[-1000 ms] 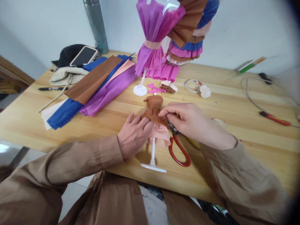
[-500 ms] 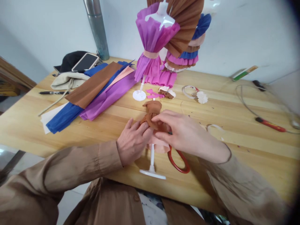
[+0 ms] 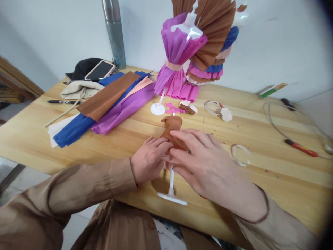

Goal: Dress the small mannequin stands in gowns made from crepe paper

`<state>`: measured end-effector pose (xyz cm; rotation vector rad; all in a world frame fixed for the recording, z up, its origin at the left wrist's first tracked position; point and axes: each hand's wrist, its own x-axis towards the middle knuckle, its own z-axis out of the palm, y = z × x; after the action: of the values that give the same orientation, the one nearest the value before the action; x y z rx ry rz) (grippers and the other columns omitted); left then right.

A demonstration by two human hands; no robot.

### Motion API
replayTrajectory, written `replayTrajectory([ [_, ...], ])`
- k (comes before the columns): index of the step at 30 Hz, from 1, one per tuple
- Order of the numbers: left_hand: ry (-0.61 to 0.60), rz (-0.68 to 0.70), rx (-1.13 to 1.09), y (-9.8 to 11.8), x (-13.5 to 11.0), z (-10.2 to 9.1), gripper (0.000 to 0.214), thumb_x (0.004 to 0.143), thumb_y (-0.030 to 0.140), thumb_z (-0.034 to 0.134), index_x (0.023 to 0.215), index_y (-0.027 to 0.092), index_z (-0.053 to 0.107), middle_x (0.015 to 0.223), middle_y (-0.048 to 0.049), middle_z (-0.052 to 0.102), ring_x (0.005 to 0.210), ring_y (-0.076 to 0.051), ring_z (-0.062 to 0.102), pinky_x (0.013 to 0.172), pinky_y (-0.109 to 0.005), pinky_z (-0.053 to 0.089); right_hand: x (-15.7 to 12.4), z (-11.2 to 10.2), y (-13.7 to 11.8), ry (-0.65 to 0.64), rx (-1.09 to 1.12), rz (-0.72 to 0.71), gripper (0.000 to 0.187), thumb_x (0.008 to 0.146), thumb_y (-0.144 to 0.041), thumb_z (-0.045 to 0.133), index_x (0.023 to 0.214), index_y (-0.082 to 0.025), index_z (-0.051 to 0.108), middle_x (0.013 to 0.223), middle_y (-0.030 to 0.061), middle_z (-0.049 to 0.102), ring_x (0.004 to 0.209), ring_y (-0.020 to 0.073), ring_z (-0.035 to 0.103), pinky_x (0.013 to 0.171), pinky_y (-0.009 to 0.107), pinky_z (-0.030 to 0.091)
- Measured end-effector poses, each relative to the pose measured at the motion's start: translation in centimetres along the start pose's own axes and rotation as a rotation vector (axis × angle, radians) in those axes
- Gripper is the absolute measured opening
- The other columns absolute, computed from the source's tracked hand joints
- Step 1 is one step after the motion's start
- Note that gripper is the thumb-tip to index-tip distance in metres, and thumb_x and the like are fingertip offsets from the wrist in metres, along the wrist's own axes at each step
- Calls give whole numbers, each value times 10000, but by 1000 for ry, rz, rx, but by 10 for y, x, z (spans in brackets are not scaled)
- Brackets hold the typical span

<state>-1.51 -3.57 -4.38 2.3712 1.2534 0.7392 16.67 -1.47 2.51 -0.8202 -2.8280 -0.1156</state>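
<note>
A small dress form wrapped in brown crepe paper lies on the table, its white stand and round base toward me. My left hand is closed around the waist of the dress form from the left, fingers pressed on the paper. From the right, my right hand holds the form's lower part, with thumb and fingers bent around the paper. Pale pink paper shows a little between the hands. The scissors are almost wholly hidden under my right hand; just a sliver of red handle shows.
Crepe paper strips in brown, blue and purple lie at left, near a phone and a metal bottle. Behind stands a dress form in purple paper. A glue gun or similar red-handled tool with a cable lies at right.
My right hand has moved down and spread over the skirt part, now covering the pale pink paper and the red scissors handles. My left fingers have drawn in closer. The view has shifted slightly.
</note>
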Motion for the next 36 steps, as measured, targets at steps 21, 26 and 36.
replayTrajectory([
  [21, 48, 75, 353, 2, -5, -4, 297, 907, 256, 466, 1165, 151, 569, 1122, -101, 688, 976, -239, 657, 1006, -478, 393, -14, 47, 1, 289, -173, 58, 166, 890, -248, 579, 895, -147, 711, 1305, 178, 635, 1278, 355, 530, 1000, 496, 448],
  [26, -42, -20, 218, 0, -1, -4, 157, 808, 183, 492, 950, 158, 554, 1015, -84, 678, 931, -225, 648, 913, -418, 448, -11, 55, -2, 223, -137, 87, 273, 863, -273, 603, 1064, -114, 695, 1403, 203, 547, 1360, 376, 426, 1010, 515, 420],
  [36, 23, 41, 338, -3, -4, -2, 202, 839, 190, 468, 998, 160, 589, 1119, -87, 683, 988, -231, 655, 1018, -474, 395, -10, 67, 5, 162, -134, 117, 355, 875, -369, 579, 1110, -118, 668, 1459, 203, 478, 1398, 379, 357, 1042, 529, 379],
])
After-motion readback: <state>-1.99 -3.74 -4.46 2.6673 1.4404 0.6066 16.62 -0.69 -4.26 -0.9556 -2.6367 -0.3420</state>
